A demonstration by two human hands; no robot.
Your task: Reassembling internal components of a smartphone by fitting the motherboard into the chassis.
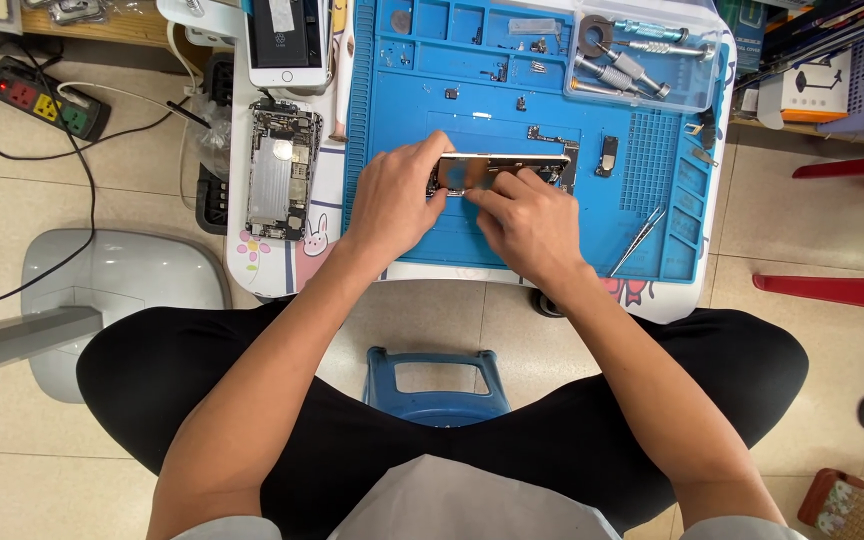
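Observation:
An opened phone body [512,168] lies tilted on edge on the blue repair mat [402,100]. My left hand [392,200] grips its left end, thumb on the near side. My right hand [527,225] rests against the phone's near side, fingers pinched at its inner parts; whether they hold a small part is hidden. Small screws and metal pieces [535,133] lie on the mat just beyond the phone.
Tweezers [638,240] lie on the mat's right. A clear tray of screwdrivers [632,65] sits at the back right. Another opened phone [280,172] and a white phone [287,40] lie left of the mat. A power strip [47,105] is on the floor, a blue stool [437,385] between my legs.

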